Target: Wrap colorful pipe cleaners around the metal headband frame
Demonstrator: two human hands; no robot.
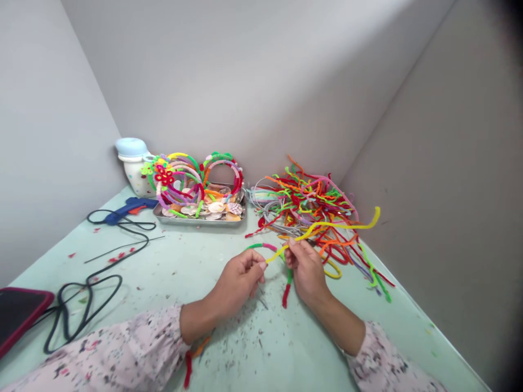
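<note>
A yellow pipe cleaner (333, 224) is stretched between my two hands, its long free end rising to the right with a bent tip. My left hand (241, 279) pinches its near end. Further along, my right hand (306, 269) grips it between thumb and fingers. Behind and between the hands lies a curved headband wrapped in green, pink and red pipe cleaner (269, 247); my hands hide part of it. One red end (286, 295) shows beside my right hand. Below my left wrist, a red and orange end (188, 367) pokes out.
A metal tray (204, 222) holds shells and several wrapped headbands. A heap of colourful pipe cleaners (310, 201) lies at the back right. On the left are a cup with a blue lid (133, 163), a blue glue gun (122, 211), a black cord (87, 286) and a red-edged phone (24, 313).
</note>
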